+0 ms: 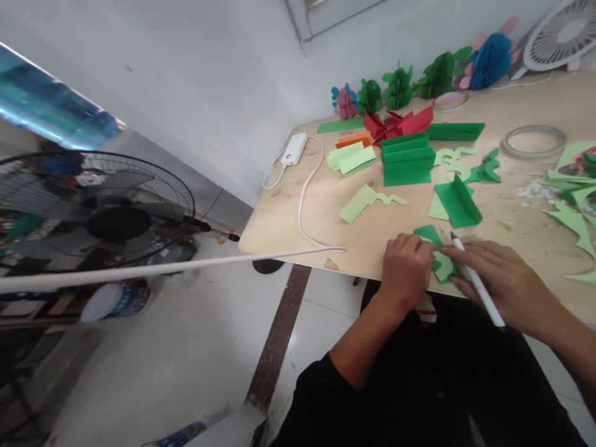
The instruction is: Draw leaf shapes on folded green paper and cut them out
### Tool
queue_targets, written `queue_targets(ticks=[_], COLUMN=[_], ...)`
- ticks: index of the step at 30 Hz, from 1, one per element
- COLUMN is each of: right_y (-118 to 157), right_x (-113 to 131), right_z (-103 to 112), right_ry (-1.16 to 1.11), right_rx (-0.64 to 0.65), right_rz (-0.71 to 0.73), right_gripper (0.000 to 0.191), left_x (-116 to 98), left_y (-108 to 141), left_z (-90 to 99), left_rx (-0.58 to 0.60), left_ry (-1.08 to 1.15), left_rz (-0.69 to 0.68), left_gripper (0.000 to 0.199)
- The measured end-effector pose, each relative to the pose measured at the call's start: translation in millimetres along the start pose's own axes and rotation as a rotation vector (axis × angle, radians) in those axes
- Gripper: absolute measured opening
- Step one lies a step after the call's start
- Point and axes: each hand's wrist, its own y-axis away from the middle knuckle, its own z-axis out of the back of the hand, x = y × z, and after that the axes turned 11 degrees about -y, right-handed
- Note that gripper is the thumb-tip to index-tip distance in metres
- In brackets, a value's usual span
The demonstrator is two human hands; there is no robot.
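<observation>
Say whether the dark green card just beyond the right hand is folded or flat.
Folded: the card shows a crease between angled panels.

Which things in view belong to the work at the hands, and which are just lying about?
In the work:
left hand, on the dark green paper
pale green cutout lying on that paper
right hand, holding a white pen
probably the folded green sheet just beyond

Apparently just lying about:
small white fan
white device with a cable
black floor fan

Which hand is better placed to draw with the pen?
Probably the right hand: it holds the pen, while the left hand touches the green paper.
</observation>
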Motion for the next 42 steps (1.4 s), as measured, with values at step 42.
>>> queue_targets(ticks=[42], right_y=[2], right_x=[-1], right_z=[-2], right_ry=[0.008], right_rx=[-0.016], right_rz=[-0.028], right_gripper=[0.042], left_x=[-17], left_y=[15], left_z=[-18.6], left_rx=[-0.206], left_ry=[-0.048], left_rz=[0.094], left_gripper=[0.011])
